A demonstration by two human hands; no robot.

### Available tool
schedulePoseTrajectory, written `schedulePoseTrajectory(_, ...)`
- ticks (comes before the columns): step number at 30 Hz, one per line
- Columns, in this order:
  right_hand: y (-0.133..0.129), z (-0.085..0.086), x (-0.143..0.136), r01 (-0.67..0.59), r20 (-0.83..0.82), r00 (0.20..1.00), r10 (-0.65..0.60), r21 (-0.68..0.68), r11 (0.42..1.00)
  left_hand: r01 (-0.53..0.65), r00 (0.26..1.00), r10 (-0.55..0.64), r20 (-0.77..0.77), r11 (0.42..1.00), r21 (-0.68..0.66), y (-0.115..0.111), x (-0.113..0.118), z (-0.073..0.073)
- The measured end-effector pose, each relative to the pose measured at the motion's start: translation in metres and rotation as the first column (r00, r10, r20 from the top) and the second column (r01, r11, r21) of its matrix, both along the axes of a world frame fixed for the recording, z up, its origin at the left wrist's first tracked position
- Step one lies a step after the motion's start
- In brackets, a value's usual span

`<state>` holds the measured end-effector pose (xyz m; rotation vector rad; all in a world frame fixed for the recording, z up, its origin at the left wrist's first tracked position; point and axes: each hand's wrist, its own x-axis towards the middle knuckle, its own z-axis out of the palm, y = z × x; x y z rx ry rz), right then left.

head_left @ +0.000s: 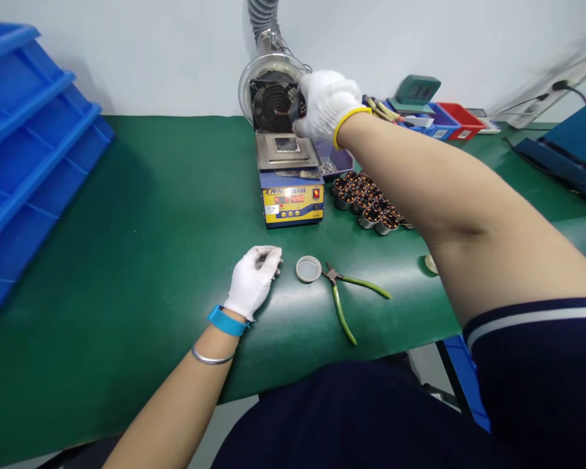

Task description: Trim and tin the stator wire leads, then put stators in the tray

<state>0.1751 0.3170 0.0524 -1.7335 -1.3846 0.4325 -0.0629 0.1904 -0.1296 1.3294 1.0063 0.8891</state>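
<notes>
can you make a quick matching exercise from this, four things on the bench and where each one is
Things
1. pliers
2. red bin
3. left hand
4. fan

Places
A. behind the solder pot's top plate, below the grey hose
B. just right of the small round dish
C. at the right end of the blue bin
D. just left of the small round dish

Right pairs: 1-B, 2-C, 3-D, 4-A

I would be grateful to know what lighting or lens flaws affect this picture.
Head view: sheen on the green table, soft shadow beside the blue bins, wide-angle stretching toward the edges; the dark item in the right hand is too indistinct to identify.
</notes>
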Motion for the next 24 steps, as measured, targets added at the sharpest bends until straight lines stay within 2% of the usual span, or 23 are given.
schedulePoseTrajectory(3,0.003,-0.003,0.003,0.078,0.212,0.974,-0.076,-0.001,0.997,0.010,1.000,-0.010,-0.009,1.000,0.007,0.000,0.000,0.001)
schedulePoseTrajectory(7,0.006,-0.018,-0.001,0.113,0.337,0.936,-0.100,-0.021,0.993,0.024,1.000,-0.024,-0.015,1.000,0.012,0.000,0.000,0.001)
schedulePoseTrajectory(10,0.004,-0.021,-0.002,0.114,0.358,0.928,-0.100,-0.018,0.993,0.027,0.999,-0.026,-0.019,1.000,0.012,0.001,0.000,0.001)
schedulePoseTrajectory(15,-0.020,-0.006,0.013,0.135,0.239,0.961,-0.142,0.043,0.990,0.027,0.999,-0.027,-0.032,1.000,0.014,0.002,-0.002,0.001)
schedulePoseTrajectory(17,-0.046,-0.004,0.025,0.127,0.125,0.983,-0.133,0.055,0.990,0.036,0.998,-0.035,-0.043,0.999,0.021,0.002,-0.003,0.002)
schedulePoseTrajectory(19,-0.087,-0.009,0.040,0.102,-0.015,0.995,-0.102,0.071,0.992,0.029,0.998,-0.027,-0.064,0.999,0.024,0.002,-0.003,0.005)
schedulePoseTrajectory(21,-0.141,-0.024,0.058,0.098,-0.165,0.983,-0.079,0.113,0.989,-0.002,0.995,0.004,-0.098,1.000,0.026,0.001,-0.003,0.007)
schedulePoseTrajectory(24,-0.240,-0.061,0.089,0.180,-0.359,0.927,-0.111,0.165,0.970,-0.034,0.984,0.041,-0.174,0.999,0.040,-0.001,-0.001,0.011)
